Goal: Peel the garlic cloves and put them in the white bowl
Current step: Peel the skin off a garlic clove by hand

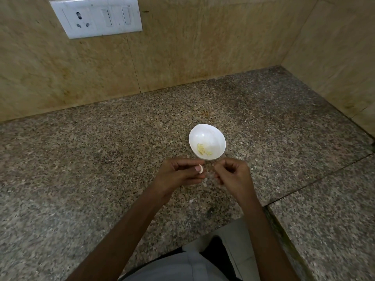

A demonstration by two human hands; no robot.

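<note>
A small white bowl (207, 144) stands on the speckled granite counter, with several pale peeled garlic cloves (203, 150) in its bottom. Just in front of the bowl, my left hand (178, 175) pinches a white garlic clove (200, 169) between thumb and fingertips. My right hand (233, 175) is close beside it, fingers curled, pinching a thin strip of garlic skin (209, 177) that trails from the clove. A bit of papery skin (204, 183) hangs below between the hands.
The granite counter (101, 169) runs into a corner of beige tiled walls at the back and right. A white switch and socket plate (97, 16) is on the back wall. A small skin scrap (192, 200) lies on the counter under my hands.
</note>
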